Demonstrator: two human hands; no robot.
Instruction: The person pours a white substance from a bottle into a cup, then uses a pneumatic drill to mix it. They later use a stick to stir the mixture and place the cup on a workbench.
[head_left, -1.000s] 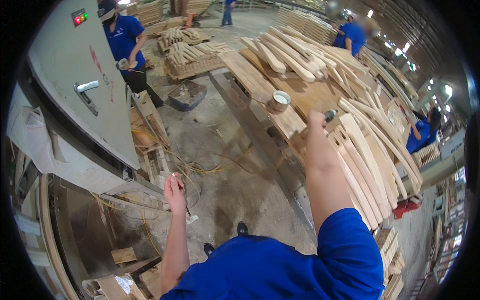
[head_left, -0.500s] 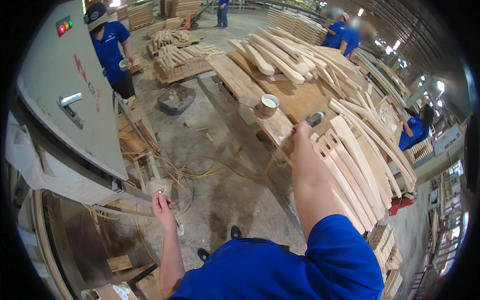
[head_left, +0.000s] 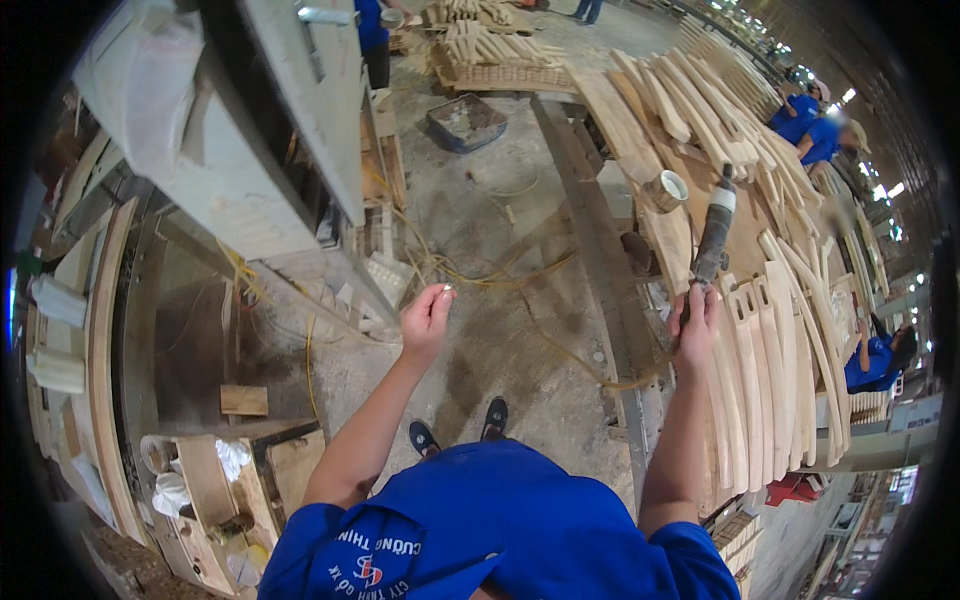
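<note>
My right hand (head_left: 697, 328) grips the rear end of a straight hand-held air tool (head_left: 714, 236), dark with a pale band near its narrow tip. The tool points away from me over the workbench. Near the hand, a yellowish hose (head_left: 640, 381) hangs and runs back over the floor. My left hand (head_left: 428, 318) is above the floor left of the bench, pinching a tiny whitish piece too small to name. Beside the tool's tip, a round tin (head_left: 665, 190) with whitish contents stands on the bench. Curved wooden slats (head_left: 755, 375), some with slots, lie right of my right hand.
More shaped wooden pieces (head_left: 690, 95) are heaped farther along the bench. A grey metal cabinet (head_left: 250, 205) stands at left, with yellow hoses (head_left: 470, 275) on the floor. A dark tub (head_left: 467, 123) sits beyond. Co-workers in blue (head_left: 822, 140) work across the bench.
My view has turned, shifting the bench rightward in the picture. The air tool, mostly hidden by my hand before, now shows at full length. My left hand has come up and farther forward.
</note>
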